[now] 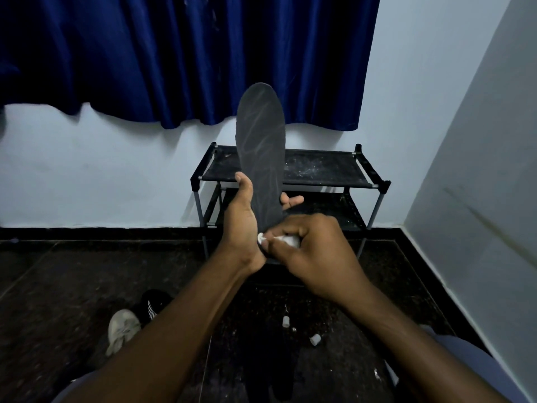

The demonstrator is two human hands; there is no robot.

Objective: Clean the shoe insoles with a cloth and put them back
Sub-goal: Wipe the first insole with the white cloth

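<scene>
A pale blue wall with a dark blue curtain backs a black shoe rack standing on a dark speckled floor. In front of the rack, the left hand holds a dark grey insole upright, thumb on one edge and fingers curled round the other, its toe end rising above the rack's top shelf. The right hand has its fingers curled tight on a white cloth at the insole's heel, while a white shoe and a black shoe lie on the floor well nearer the person than the rack, to its left.
</scene>
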